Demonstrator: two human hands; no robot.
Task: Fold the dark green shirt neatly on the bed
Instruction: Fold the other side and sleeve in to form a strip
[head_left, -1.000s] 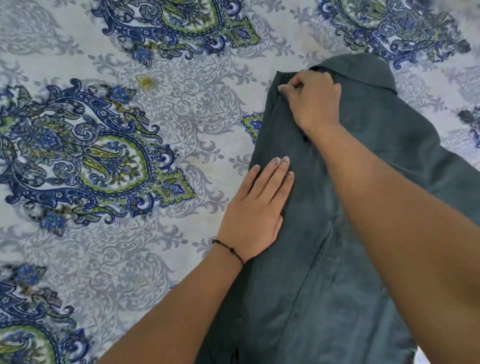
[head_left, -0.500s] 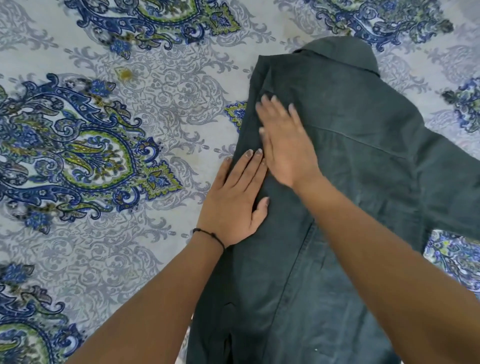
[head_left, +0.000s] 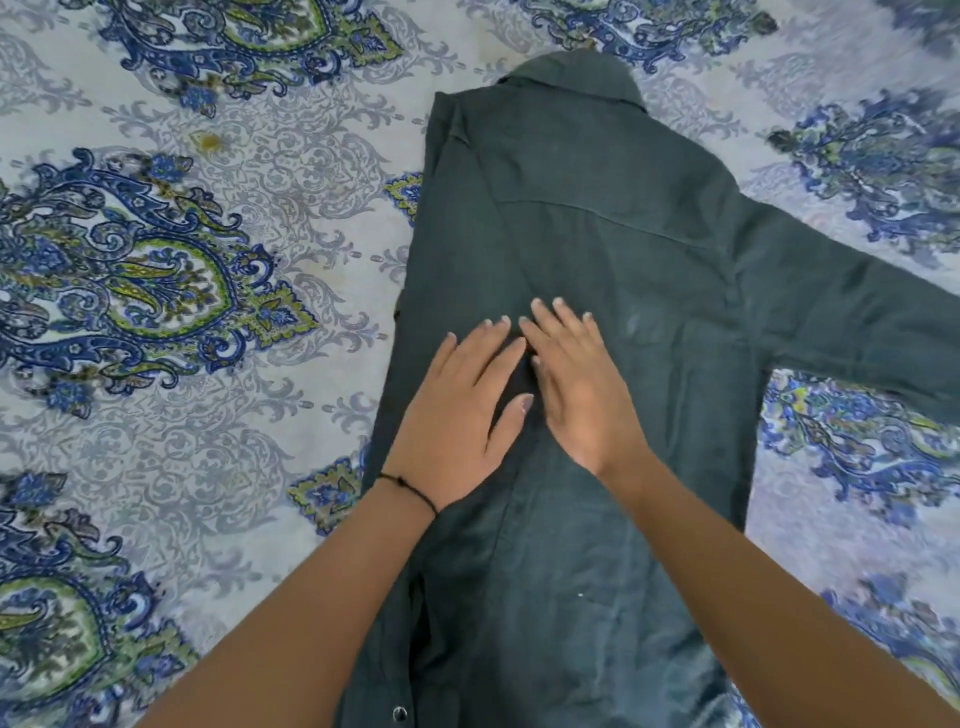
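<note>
The dark green shirt (head_left: 597, 218) lies back-up on the bed, collar at the far end. Its left side is folded inward along a straight edge; its right sleeve stretches out flat to the right. My left hand (head_left: 457, 410) lies flat on the folded left part, fingers straight, with a thin black cord round the wrist. My right hand (head_left: 576, 384) rests flat beside it on the middle of the shirt's back, fingers straight and slightly spread. The two hands almost touch. My forearms cover the shirt's lower part.
The bed sheet (head_left: 218, 291) is pale grey with blue and green paisley medallions and spreads on all sides of the shirt. A small yellowish spot (head_left: 210, 140) marks the sheet at the upper left.
My right hand let go of the shoulder fold near the collar, flattened, and slid down the shirt toward me. It now lies beside my left hand, which stayed pressed flat.
</note>
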